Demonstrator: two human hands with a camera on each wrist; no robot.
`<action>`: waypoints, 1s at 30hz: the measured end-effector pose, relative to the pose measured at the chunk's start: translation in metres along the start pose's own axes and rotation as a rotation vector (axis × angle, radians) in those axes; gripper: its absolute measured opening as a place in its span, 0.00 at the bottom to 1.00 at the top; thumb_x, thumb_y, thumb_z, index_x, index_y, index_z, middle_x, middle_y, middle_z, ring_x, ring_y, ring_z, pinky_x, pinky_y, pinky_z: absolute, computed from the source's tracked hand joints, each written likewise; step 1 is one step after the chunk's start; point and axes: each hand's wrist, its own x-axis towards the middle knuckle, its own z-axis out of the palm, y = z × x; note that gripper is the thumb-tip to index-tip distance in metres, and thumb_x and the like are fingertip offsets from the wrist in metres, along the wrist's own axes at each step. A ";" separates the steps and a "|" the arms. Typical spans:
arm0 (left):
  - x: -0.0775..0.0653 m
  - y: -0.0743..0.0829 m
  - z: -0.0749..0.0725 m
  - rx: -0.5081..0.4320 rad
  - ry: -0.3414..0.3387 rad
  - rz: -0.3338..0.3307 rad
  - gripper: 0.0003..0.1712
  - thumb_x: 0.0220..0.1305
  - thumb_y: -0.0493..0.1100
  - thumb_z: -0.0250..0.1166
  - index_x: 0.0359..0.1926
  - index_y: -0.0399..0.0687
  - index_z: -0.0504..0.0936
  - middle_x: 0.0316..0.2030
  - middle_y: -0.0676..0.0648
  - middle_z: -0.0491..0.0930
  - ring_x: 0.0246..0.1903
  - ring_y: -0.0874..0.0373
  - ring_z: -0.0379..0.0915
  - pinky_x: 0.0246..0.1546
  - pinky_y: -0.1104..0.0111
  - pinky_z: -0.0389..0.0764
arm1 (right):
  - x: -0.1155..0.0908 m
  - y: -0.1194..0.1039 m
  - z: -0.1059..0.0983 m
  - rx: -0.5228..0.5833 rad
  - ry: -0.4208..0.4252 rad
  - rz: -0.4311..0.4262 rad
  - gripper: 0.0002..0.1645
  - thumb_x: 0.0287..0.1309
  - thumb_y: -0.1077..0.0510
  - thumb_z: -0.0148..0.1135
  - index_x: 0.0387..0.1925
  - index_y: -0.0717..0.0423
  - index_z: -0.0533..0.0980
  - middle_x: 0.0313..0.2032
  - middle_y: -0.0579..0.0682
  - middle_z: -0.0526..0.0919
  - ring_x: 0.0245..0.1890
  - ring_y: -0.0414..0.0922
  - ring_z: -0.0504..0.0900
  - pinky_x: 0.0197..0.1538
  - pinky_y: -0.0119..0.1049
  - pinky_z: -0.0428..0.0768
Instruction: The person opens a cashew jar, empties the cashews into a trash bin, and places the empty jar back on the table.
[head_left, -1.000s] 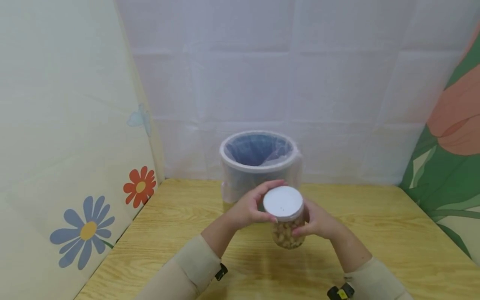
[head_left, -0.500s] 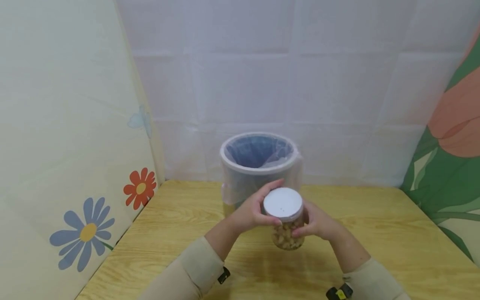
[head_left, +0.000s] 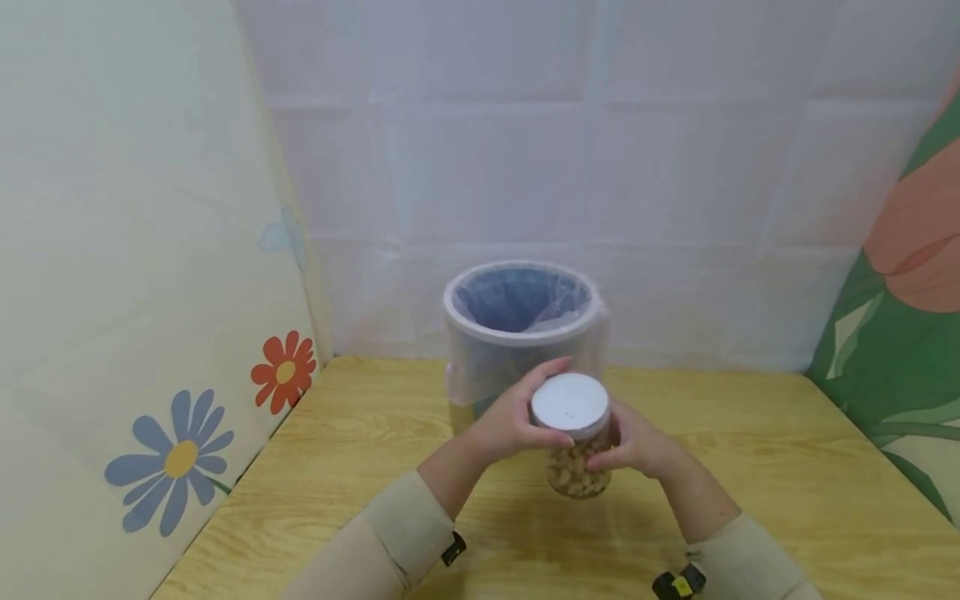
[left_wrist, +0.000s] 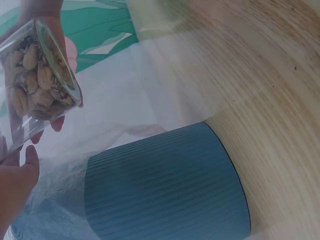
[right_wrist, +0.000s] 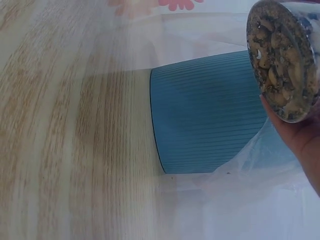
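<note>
A clear jar (head_left: 576, 471) of nuts with a white lid (head_left: 571, 402) is held upright above the table, in front of the bin. My left hand (head_left: 517, 421) grips the lid's rim from the left, thumb at the near side and fingers reaching round the far side. Lower down, my right hand (head_left: 639, 442) holds the jar's body from the right, its thumb across the front. The right hand's other fingers are mostly hidden behind the jar. In the left wrist view the nuts (left_wrist: 40, 82) show through the jar's wall; in the right wrist view the jar's base (right_wrist: 280, 62) faces the camera.
Behind the hands stands a blue ribbed bin (right_wrist: 205, 115) with a white rim (head_left: 517, 337) and a clear plastic liner folded over it. The wood-grain table (head_left: 360, 467) lies beneath. A white cloth backdrop (head_left: 480, 167) closes the rear, with flower-printed panels (head_left: 172, 462) on both sides.
My left hand's thumb has shifted rightward along the near side of the lid's rim. The right hand keeps its hold, and the jar stays in nearly the same place.
</note>
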 end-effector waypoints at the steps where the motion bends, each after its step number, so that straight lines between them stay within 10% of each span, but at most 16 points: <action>1: 0.000 0.000 0.000 -0.003 0.003 0.001 0.54 0.42 0.33 0.71 0.69 0.41 0.50 0.61 0.40 0.64 0.57 0.53 0.64 0.58 0.66 0.64 | 0.000 0.000 0.000 -0.002 -0.001 -0.007 0.47 0.44 0.67 0.67 0.62 0.70 0.50 0.54 0.57 0.67 0.51 0.47 0.74 0.51 0.42 0.75; 30: -0.003 -0.002 0.005 -0.056 0.030 0.035 0.55 0.44 0.33 0.69 0.69 0.39 0.46 0.62 0.41 0.63 0.57 0.53 0.64 0.59 0.66 0.63 | 0.000 0.003 0.000 -0.115 0.025 -0.070 0.47 0.41 0.69 0.67 0.62 0.68 0.53 0.54 0.60 0.68 0.52 0.44 0.73 0.52 0.39 0.75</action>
